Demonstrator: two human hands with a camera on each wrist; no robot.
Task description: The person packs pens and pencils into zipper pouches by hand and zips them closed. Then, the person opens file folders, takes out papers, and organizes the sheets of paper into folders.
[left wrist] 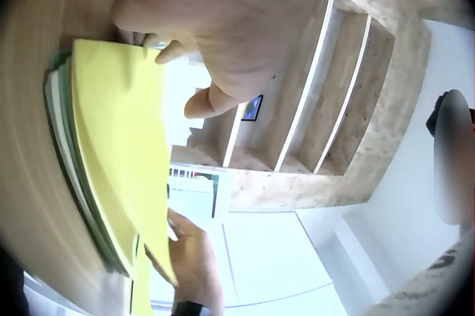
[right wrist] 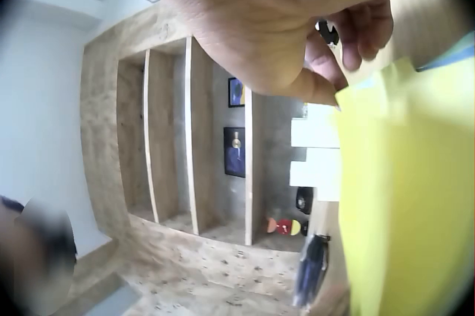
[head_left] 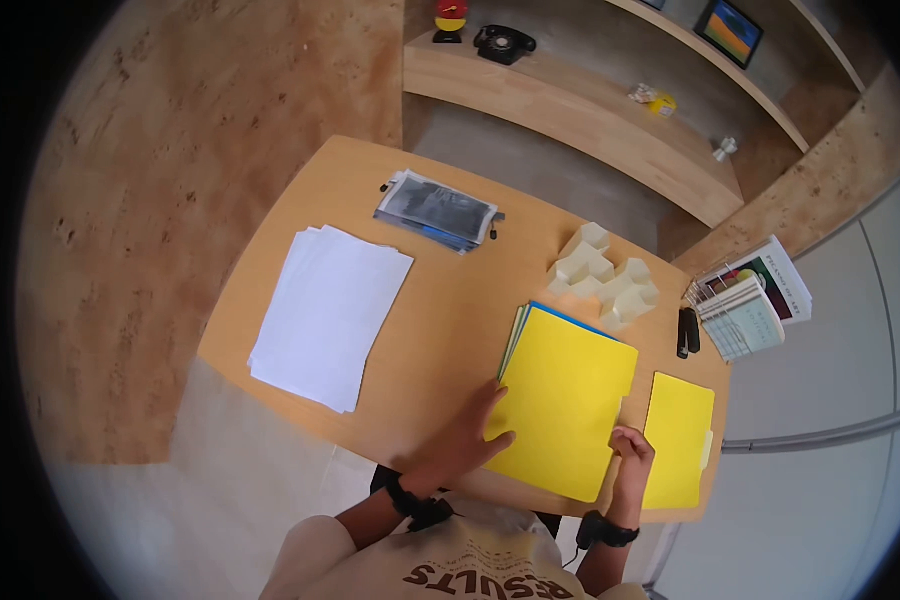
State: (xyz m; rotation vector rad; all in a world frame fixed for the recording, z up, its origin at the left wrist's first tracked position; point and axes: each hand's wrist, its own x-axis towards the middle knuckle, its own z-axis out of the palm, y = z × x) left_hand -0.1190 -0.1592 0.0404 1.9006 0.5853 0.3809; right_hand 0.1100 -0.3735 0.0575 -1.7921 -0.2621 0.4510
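A stack of file folders lies at the front of the wooden desk, with a yellow folder point(head_left: 565, 400) on top and blue and green folder edges point(left wrist: 59, 101) showing under it. My left hand point(head_left: 460, 440) rests along the stack's left edge, fingers extended and thumb over the yellow cover. At the opposite edge, near the tab, my right hand point(head_left: 633, 460) pinches the top yellow folder between thumb and curled fingers. That edge stands lifted from the stack in the left wrist view. Just right of this hand lies another yellow folder point(head_left: 678, 440) with a pale tab.
Loose white paper point(head_left: 330, 315) lies at left. Behind are a clipped bundle point(head_left: 438, 210) with black binder clips and a cream hexagonal organizer point(head_left: 600, 270). A black stapler point(head_left: 688, 333) and a wire rack point(head_left: 710, 300) with booklets stand at right. Wooden shelves point(head_left: 570, 110) rise beyond the desk.
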